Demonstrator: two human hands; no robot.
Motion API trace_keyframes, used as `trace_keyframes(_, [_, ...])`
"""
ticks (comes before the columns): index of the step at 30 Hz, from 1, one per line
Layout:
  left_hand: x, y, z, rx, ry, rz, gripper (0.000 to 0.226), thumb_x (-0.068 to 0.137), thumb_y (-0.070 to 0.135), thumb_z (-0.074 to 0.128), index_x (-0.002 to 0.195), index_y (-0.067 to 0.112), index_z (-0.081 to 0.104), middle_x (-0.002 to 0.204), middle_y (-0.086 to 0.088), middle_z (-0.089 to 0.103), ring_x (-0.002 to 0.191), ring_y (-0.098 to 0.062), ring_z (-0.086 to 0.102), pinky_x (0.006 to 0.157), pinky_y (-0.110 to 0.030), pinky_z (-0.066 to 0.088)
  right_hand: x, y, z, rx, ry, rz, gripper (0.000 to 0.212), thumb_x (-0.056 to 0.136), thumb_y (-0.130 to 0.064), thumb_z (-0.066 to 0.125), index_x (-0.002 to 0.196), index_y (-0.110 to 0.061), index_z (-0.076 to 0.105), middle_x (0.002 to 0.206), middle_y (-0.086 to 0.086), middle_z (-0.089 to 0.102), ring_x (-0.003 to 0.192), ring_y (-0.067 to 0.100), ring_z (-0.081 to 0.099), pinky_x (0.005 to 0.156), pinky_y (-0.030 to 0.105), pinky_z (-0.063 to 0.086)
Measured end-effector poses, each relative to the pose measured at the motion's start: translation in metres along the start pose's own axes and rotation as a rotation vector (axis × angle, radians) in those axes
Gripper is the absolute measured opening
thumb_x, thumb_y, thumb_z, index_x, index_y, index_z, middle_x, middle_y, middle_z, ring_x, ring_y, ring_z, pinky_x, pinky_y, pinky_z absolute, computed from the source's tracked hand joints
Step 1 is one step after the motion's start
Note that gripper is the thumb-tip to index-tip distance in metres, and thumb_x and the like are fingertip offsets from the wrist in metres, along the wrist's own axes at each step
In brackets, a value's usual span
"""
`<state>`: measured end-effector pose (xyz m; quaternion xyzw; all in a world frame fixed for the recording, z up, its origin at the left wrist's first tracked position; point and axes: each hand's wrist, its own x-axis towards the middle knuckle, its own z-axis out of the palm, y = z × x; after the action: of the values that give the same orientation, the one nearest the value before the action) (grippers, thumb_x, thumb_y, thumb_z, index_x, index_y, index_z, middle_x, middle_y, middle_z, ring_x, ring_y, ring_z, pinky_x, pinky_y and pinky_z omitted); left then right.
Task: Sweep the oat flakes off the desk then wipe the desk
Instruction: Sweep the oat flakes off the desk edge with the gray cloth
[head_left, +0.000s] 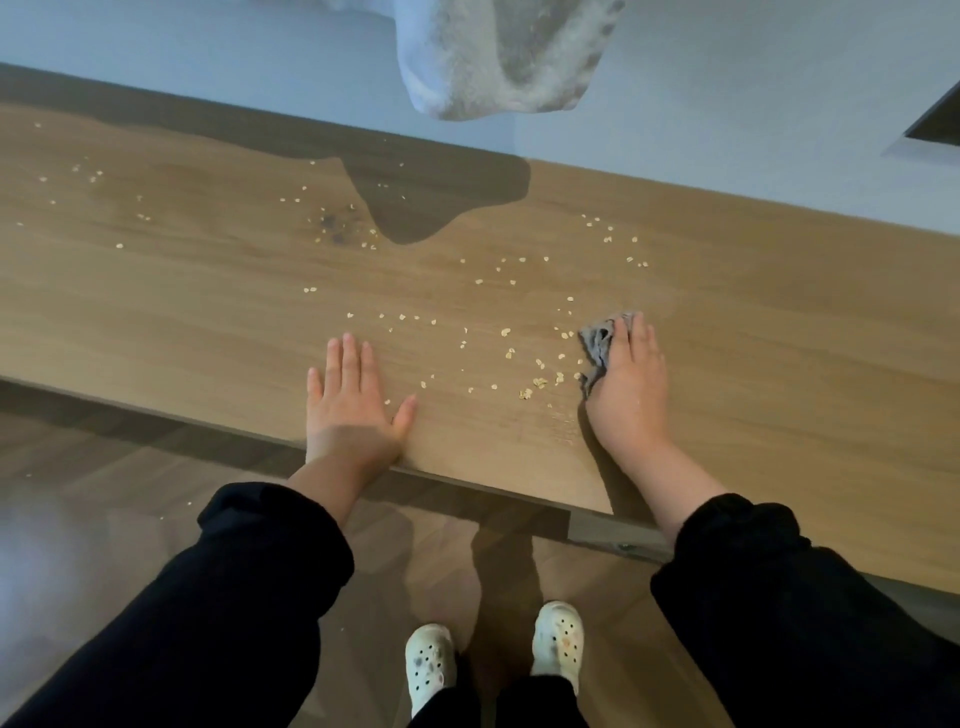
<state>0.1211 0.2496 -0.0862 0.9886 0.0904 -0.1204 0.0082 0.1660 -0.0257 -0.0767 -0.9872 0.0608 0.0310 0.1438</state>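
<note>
Along the near edge of the desk, two flat hands among scattered oats.
Head view: the left hand rests palm down, fingers straight and slightly spread, thumb out. The right hand presses a bunched grey cloth, fingers close together over it. Oat flakes lie thickest between the thumbs, with more well beyond the fingertips. A hasty stroke could scatter them past the left palm, and the far ones may be missed.

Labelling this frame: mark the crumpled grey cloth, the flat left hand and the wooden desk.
crumpled grey cloth (598, 339), head view, exposed folds.
left hand (347, 402), head view, back.
wooden desk (208, 312), head view, bare top.
</note>
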Motion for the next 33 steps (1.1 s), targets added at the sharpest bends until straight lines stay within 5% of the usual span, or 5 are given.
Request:
trace_keyframes(9, [-0.003,0.028,0.005,-0.127,0.114,-0.17,0.087,0.093,0.063,0.022,0.153,0.002,0.004,0.161,-0.014,0.0,0.149,-0.026,-0.004,0.119,-0.046,0.002,0.065,0.046,-0.023,0.07,0.154,0.437,0.078,0.092,-0.013,0.059,0.154,-0.005,0.013,0.162,0.015,0.008,0.149,0.032,0.009,0.121,0.047,0.009])
trace_keyframes(15, [0.0,0.027,0.006,-0.103,0.103,-0.188,0.089,0.091,0.066,0.024,0.153,0.006,0.005,0.162,-0.01,-0.002,0.149,-0.022,-0.007,0.12,-0.044,0.0,0.058,0.031,-0.012,0.057,0.053,0.022,0.069,0.096,-0.013,0.046,0.155,-0.006,0.01,0.163,0.012,0.001,0.15,0.027,0.002,0.122,0.042,0.005])
trace_keyframes(24, [0.001,0.027,0.01,-0.105,0.14,-0.181,0.086,0.092,0.06,0.033,0.153,0.004,0.012,0.161,-0.012,0.004,0.149,-0.023,-0.003,0.119,-0.047,0.005,0.138,0.045,-0.03,0.093,0.139,0.317,0.074,0.095,-0.016,0.056,0.154,-0.003,0.012,0.162,0.016,0.007,0.149,0.032,0.008,0.122,0.043,0.006])
trace_keyframes(30, [0.001,0.027,0.009,-0.126,0.152,-0.181,0.085,0.092,0.061,0.031,0.152,0.003,0.016,0.161,-0.012,0.007,0.149,-0.024,0.0,0.119,-0.047,0.007,0.113,0.009,-0.009,0.067,0.015,-0.203,0.073,0.093,-0.01,0.052,0.155,-0.007,0.012,0.163,0.011,0.007,0.15,0.026,0.004,0.123,0.038,0.004])
trace_keyframes(33, [0.001,0.027,0.009,-0.128,0.162,-0.181,0.095,0.083,0.068,0.016,0.152,0.003,0.018,0.161,-0.012,0.01,0.149,-0.024,0.002,0.118,-0.047,0.008,0.103,0.033,-0.013,0.091,0.056,-0.204,0.073,0.091,-0.006,0.05,0.155,-0.01,0.014,0.163,0.008,0.007,0.15,0.024,0.005,0.121,0.039,-0.001])
